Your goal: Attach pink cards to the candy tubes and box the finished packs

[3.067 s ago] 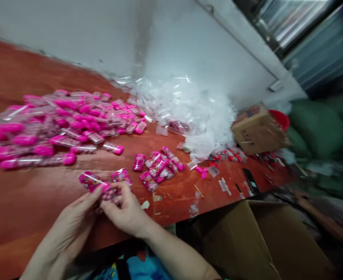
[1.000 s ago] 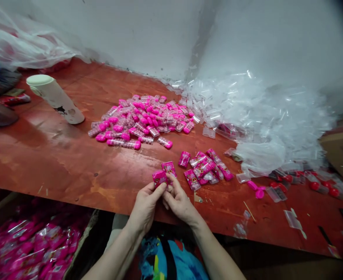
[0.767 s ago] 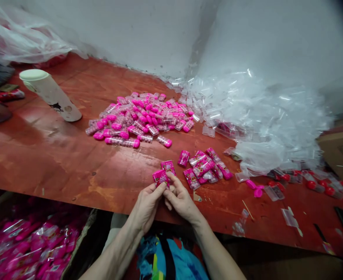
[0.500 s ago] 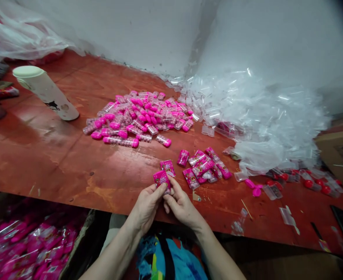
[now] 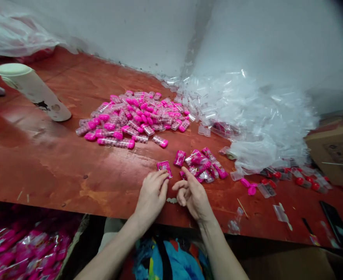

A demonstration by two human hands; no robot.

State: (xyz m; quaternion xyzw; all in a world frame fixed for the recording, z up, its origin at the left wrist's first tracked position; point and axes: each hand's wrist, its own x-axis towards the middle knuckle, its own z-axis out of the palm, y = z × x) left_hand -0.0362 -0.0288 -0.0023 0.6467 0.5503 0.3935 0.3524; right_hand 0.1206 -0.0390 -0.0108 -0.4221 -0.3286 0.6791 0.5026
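My left hand (image 5: 153, 191) is closed at the near edge of a small pink printed candy packet (image 5: 163, 167) on the table. Its fingertips and thumb are close together there and cover part of the packet. My right hand (image 5: 193, 196) holds nothing; its index finger points forward and the other fingers are loosely bent. Just beyond it lies a small heap of similar pink packets (image 5: 200, 159), with a single packet (image 5: 179, 158) at the heap's left side.
Clear tubes with pink caps and small balls (image 5: 139, 116) are piled behind. Empty clear plastic pieces (image 5: 247, 109) mound against the wall. A tilted-looking bottle (image 5: 37, 93), red-capped containers (image 5: 305, 181), a phone (image 5: 333, 221) and a box of pink packs (image 5: 28, 245) surround the workspace.
Both hands were together around a pink packet; now they are apart. The right hand has moved right and emptied, while the left has reached forward to the packet on the table.
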